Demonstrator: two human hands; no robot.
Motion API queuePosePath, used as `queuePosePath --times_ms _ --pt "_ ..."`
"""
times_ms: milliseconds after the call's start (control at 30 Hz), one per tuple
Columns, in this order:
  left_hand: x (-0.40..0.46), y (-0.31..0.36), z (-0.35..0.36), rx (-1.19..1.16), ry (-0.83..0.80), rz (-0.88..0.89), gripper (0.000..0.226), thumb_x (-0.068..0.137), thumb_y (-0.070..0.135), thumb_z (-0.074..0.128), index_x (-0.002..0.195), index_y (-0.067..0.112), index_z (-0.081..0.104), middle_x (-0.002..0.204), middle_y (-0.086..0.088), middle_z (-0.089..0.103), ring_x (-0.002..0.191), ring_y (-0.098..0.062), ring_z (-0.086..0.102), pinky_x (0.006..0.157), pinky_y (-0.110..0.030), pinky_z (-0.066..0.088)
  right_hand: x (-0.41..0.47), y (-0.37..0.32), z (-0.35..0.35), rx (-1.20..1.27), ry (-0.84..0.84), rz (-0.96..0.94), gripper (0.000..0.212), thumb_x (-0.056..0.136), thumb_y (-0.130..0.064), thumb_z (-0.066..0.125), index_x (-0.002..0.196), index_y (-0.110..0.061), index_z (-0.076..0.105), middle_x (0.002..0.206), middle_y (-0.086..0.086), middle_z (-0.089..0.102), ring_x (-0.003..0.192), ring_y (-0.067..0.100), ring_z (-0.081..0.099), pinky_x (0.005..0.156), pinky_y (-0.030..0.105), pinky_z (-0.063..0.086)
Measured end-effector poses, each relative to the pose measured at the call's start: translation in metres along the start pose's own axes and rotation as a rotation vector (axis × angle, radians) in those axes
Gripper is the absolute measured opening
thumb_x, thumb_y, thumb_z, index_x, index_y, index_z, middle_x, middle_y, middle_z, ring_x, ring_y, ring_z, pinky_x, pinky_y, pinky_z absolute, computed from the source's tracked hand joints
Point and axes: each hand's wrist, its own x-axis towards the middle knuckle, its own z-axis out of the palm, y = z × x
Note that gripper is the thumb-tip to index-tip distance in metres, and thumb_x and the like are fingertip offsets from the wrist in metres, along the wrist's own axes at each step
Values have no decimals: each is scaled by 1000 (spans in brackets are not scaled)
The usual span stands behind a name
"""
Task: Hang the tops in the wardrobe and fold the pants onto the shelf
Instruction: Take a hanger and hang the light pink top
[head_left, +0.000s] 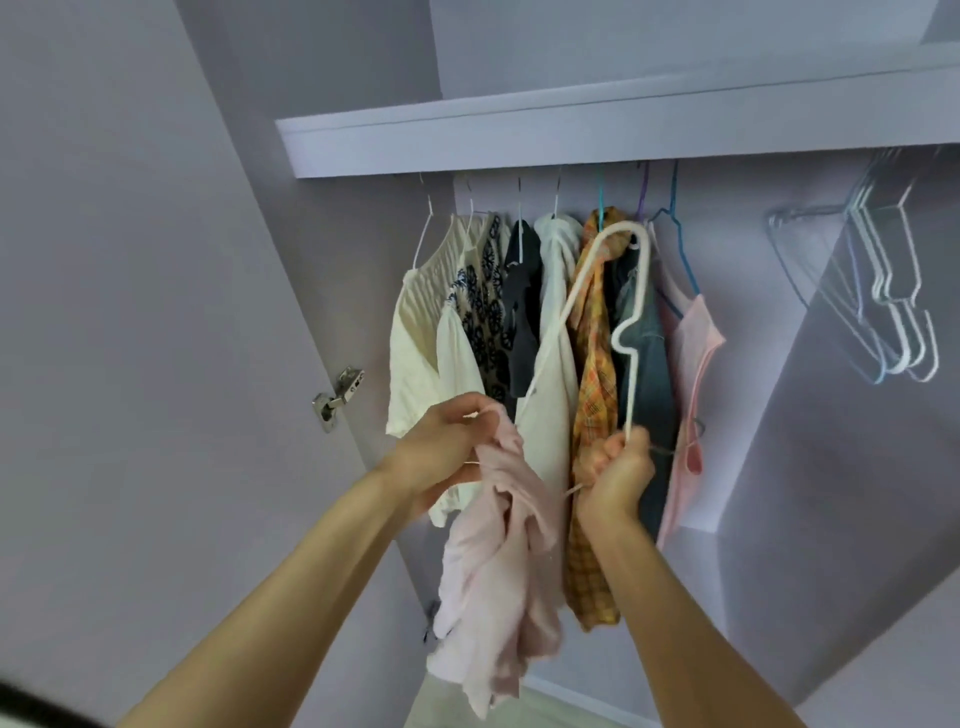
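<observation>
I hold a pale pink crumpled cotton top (498, 561) in my left hand (441, 449); the fingers are curled around the upper part of the cloth, and the rest hangs loose toward 6 o'clock. My right hand (615, 475) is closed around the lower part of a white thin wire hanger (631, 312), which stands almost upright, its bend toward 12 o'clock, in front of the clothes that hang already in the wardrobe. One end of the hanger seems to go into the pink top at my left hand, but I cannot tell how far.

The step in hand, I judge, is to put the top on the hanger. To do it well, I should find the neck opening first, pass one shoulder of the hanger inside, then pull the cloth over the other shoulder so it sits even and does not slip. After this the hook must go on the rail under the white wardrobe shelf (571, 137). A good gap looks to be at 1 o'clock, between the light pink sleeveless top on a blue hanger (693, 374) and the bunch of empty wire hangers (883, 291) at 2 o'clock. I must keep the hanger apart from the orange checked shirt (592, 415) just behind it.

I can read no brand, label or writing on anything here.
</observation>
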Motion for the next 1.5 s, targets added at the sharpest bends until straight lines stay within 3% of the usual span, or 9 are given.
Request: queuePosePath --times_ms 200,367,500,733,800,933,1200,1300,1500 --pt "-9 28 -32 -127 184 189 20 99 7 39 86 6 54 79 -15 59 73 -24 58 68 -31 50 7 21 -11 -384 -122 -154 20 85 -16 41 66 -22 37 62 -1 34 49 6 32 50 23 26" --pt "-13 5 -60 740 632 224 17 92 6 43 90 7 60 83 -10 61 79 -28 51 67 -31 38 24 -34 3 -797 -241 -575 16 88 -11 42 89 -11 58 77 13 58 70 24 52 69 36 42" --pt "-13 -8 -62 919 781 166 18 89 7 42 74 16 49 87 -6 48 77 -33 45 68 -33 34 22 -44 18 -1082 -195 -722 21 91 -8 41 108 -7 54 88 23 65 83 39 59 75 43 45" --pt "-1 -17 -66 724 626 9 24 93 9 34 98 19 55 74 -9 68 73 -35 65 70 -38 56 20 -38 28 -666 -117 -470 24 94 -4 34 112 2 50 100 11 52 88 21 49 82 34 43" --pt "-2 -20 -61 371 564 -51 25 96 5 29 91 18 49 60 3 68 62 -28 64 57 -34 59 17 -31 24 -680 -125 -449 23 95 -5 35 112 0 49 103 10 51 94 23 49 88 37 42" --pt "3 -20 -53 -328 547 -111 25 103 10 26 90 13 47 77 -10 62 66 -22 61 55 -32 56 11 -9 6 -713 -154 -373 23 95 -4 34 111 -1 49 102 15 53 93 26 50 86 41 42" --pt "2 17 -71 119 403 -112 16 87 -2 53 93 12 60 84 -6 56 73 -18 56 71 -31 50 6 6 7 -607 -69 -299 20 92 -3 35 102 -7 53 107 21 57 101 36 55 94 50 44" --pt "0 37 -71 242 415 -35 15 89 -1 52 89 13 57 77 -4 53 62 -13 54 55 -24 48 -1 11 18 -482 -29 -196 19 93 -4 35 94 -13 52 98 12 57 93 30 56 83 38 47" --pt "8 73 -54 60 433 180 23 91 -3 44 83 14 56 68 -1 51 58 -15 47 59 -27 37 -25 16 60 -204 -103 -13 21 95 -6 31 95 -10 52 69 5 60 66 17 60 70 27 51"
